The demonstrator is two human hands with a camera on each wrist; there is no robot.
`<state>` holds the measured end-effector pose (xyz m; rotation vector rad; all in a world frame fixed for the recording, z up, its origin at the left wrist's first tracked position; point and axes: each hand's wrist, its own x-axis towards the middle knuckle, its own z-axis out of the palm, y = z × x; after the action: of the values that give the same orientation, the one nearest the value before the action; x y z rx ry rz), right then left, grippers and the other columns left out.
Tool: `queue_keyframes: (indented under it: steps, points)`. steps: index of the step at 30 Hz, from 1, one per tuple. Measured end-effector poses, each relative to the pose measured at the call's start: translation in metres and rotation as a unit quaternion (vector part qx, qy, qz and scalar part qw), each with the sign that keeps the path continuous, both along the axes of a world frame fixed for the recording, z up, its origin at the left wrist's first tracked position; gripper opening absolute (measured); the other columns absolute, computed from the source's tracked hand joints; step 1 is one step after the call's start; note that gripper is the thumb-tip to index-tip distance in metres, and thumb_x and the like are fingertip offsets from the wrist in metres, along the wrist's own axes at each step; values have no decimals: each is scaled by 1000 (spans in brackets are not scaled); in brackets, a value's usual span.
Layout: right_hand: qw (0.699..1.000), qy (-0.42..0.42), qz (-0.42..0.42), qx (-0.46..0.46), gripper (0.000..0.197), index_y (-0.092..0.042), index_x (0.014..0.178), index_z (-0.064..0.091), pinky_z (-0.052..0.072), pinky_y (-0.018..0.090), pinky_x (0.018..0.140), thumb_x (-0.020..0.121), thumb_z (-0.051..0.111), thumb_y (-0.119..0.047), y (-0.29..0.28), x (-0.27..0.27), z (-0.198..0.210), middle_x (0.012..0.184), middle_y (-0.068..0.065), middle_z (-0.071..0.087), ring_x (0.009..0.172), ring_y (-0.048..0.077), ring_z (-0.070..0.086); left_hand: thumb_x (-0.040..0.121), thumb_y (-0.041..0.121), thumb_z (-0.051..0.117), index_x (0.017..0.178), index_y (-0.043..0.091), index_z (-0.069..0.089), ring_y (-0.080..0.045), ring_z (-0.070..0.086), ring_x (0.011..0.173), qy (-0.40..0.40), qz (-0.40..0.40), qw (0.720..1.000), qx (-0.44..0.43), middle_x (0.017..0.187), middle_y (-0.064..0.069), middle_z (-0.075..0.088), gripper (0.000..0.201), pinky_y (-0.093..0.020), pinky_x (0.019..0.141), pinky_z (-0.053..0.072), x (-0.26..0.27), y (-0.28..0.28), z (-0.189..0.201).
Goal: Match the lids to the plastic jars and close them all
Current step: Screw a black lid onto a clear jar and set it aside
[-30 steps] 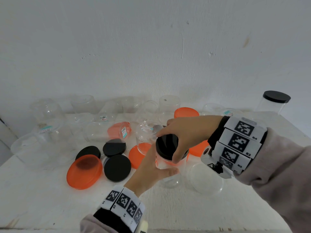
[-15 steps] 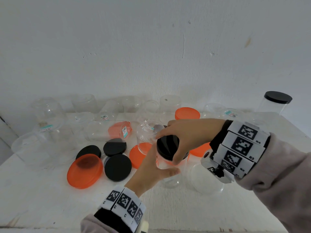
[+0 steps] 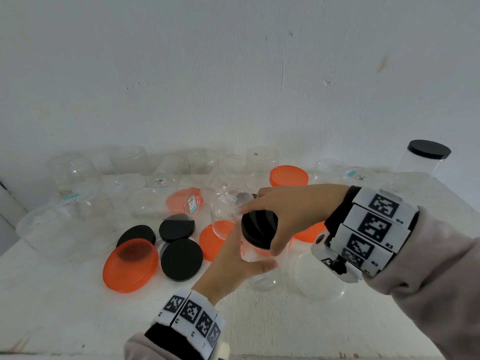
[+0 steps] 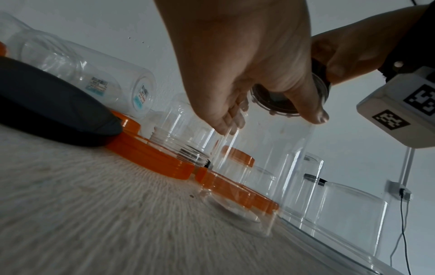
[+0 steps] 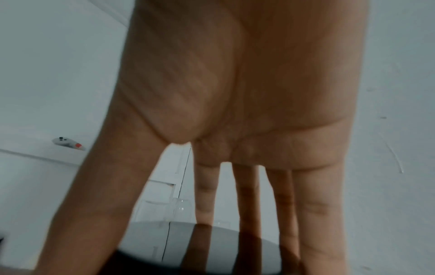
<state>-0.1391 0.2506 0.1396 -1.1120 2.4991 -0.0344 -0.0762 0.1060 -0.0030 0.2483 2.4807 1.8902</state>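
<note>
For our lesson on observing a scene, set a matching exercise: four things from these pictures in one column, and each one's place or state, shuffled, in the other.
Things:
1. left hand
2. right hand
3. big orange lid
4. far jar with black lid

Places or states:
A. lying flat at front left
B. holding the clear jar's side
C. standing closed at back right
D. gripping the black lid on top

Pairs: 1-B, 2-D, 3-A, 4-C

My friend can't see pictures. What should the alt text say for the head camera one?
Two hands close a clear jar on a white table: the left hand holds the jar and the right hand grips its black lid. Loose orange and black lids and empty clear jars lie behind.
</note>
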Motion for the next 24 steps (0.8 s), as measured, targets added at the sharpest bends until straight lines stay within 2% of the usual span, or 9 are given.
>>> queue_keyframes:
  steps: [4,8,10,12,14,16,18,21,24]
  points:
    - [999,33,-7,-20,64,-30,122,51,35,19,65,69,78,-55,-2,-2,-5,91,-19,41,91,7,44,70,27,84,124,55,31,27,41,111,2,-1,1000,0,114,49,47,80,7,81,31,-1,0,-1]
    - [996,73,-46,-17,66,-22,105,54,40,24,58,64,71,-71,-5,1,-12,90,-8,53,80,11,55,71,28,84,123,58,29,30,39,109,-3,-5,1000,2,114,51,46,81,8,78,32,-1,0,-1]
    - [997,52,-55,-13,66,-23,109,53,41,23,59,65,72,-68,-5,-1,-11,91,-9,52,81,10,55,71,27,84,124,57,29,30,39,109,-3,-4,1000,2,114,51,45,81,8,79,31,-1,0,-1]
    - [999,6,-42,10,70,-27,124,47,44,25,68,68,77,-57,-4,-1,-5,99,-13,46,93,12,53,71,26,84,124,54,32,29,40,109,-1,-1,1000,1,113,50,47,79,7,80,32,-1,0,-1]
    - [999,-12,-15,28,84,-34,141,36,40,26,77,71,80,-45,-3,-1,-1,105,-15,36,103,10,42,70,26,84,122,52,34,27,41,110,3,0,1000,0,113,47,49,77,7,81,32,-1,1,-1]
    - [1000,-6,-5,16,85,-36,143,36,37,25,80,71,81,-42,-2,-2,1,104,-16,35,103,8,38,69,28,84,123,52,34,28,40,110,4,2,1000,2,114,46,49,78,7,81,32,-1,1,-1]
    - [1000,1,-5,-7,76,-35,134,46,37,23,76,68,81,-45,-2,-4,-1,95,-20,38,100,7,41,68,28,85,124,52,33,28,40,110,4,3,1000,4,116,44,48,79,7,81,32,-1,1,-2]
    - [999,34,-22,-18,57,-30,103,51,40,22,65,63,79,-59,-3,-5,-5,88,-20,45,90,7,50,70,31,84,123,56,29,31,37,109,1,-2,1000,1,114,51,45,81,8,79,31,-1,0,-2]
    - [997,67,-43,-21,63,-24,98,55,43,24,59,60,73,-71,-4,-2,-11,89,-11,55,81,10,57,71,29,84,125,56,30,29,39,111,-4,-5,1000,5,116,50,46,82,7,80,32,-2,0,-2]
